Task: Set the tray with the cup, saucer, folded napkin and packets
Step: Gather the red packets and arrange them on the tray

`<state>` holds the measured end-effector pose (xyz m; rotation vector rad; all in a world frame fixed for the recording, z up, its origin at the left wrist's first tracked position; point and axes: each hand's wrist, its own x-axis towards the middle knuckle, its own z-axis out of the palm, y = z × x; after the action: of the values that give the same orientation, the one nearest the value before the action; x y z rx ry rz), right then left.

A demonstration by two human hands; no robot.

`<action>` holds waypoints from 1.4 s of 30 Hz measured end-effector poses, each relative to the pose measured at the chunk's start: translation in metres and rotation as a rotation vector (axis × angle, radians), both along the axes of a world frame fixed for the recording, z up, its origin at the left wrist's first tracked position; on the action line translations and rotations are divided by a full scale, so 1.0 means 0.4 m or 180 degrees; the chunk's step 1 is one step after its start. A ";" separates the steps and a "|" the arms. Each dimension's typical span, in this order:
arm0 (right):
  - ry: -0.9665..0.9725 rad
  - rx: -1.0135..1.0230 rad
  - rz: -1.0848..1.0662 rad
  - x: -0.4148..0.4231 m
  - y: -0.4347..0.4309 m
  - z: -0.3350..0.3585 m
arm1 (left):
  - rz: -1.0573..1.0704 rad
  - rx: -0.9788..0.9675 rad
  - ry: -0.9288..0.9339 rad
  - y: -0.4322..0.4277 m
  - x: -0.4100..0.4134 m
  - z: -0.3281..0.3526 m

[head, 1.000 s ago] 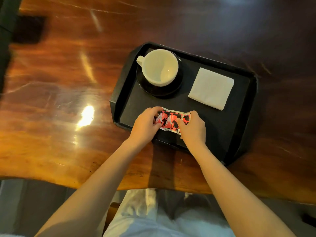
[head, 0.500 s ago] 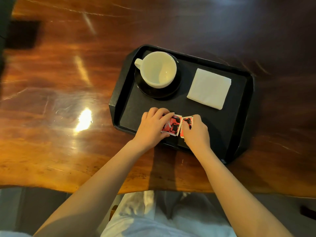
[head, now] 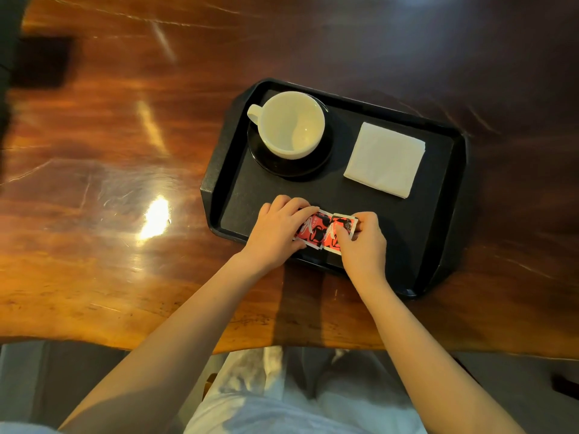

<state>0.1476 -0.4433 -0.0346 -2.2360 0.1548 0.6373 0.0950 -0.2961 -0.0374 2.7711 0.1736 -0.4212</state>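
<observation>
No lettering can be read anywhere. The only print is on the two packets point(head: 326, 230), just below the centre of the frame: red, black and white shapes, partly covered by fingers point(head: 305, 211) and too small and blurred to make out as words, a brand or numbers. Nothing else bears any mark.

Person, seen from above: two bare forearms, with no sleeve, watch, bracelet or ring visible on either one. Left hand point(head: 279, 233) and right hand point(head: 363, 245) are both uncovered, without gloves, and the fingernails that show are short and look unpainted. Lap is clothed in a pale, whitish garment point(head: 297, 399) with soft folds and creases, partly in shadow; whether it is trousers, a skirt or an apron cannot be told.
</observation>
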 end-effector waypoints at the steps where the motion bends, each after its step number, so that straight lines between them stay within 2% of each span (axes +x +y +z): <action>1: -0.0077 -0.0077 0.0093 -0.002 -0.002 -0.003 | 0.0009 -0.0012 0.0001 0.001 -0.001 0.000; 7: -0.0885 -0.1096 0.0967 -0.021 -0.020 -0.013 | 0.0007 -0.0041 0.0029 0.001 0.003 -0.003; 9: -0.1015 -0.1055 0.1186 -0.016 -0.030 -0.015 | 0.0010 -0.0038 0.0011 0.002 0.004 -0.005; 14: -0.0947 -0.1007 0.2238 -0.003 -0.066 -0.017 | -0.0011 -0.0022 -0.0008 0.004 0.005 -0.006; 20: -0.0977 -0.0998 0.2143 0.012 -0.066 -0.026 | 0.0037 -0.0048 -0.0029 0.001 0.003 -0.008; 29: -0.1072 -0.0873 0.2410 0.050 -0.094 -0.046 | 0.0248 -0.0068 -0.0049 -0.024 -0.003 -0.012; 42: -0.1101 -0.0949 0.2456 0.046 -0.097 -0.037 | 0.0218 -0.0064 -0.0127 -0.027 -0.005 -0.005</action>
<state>0.1659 -0.4819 -0.0495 -2.6397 -0.8747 0.6267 0.0931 -0.3069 -0.0392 2.7425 0.2526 -0.3479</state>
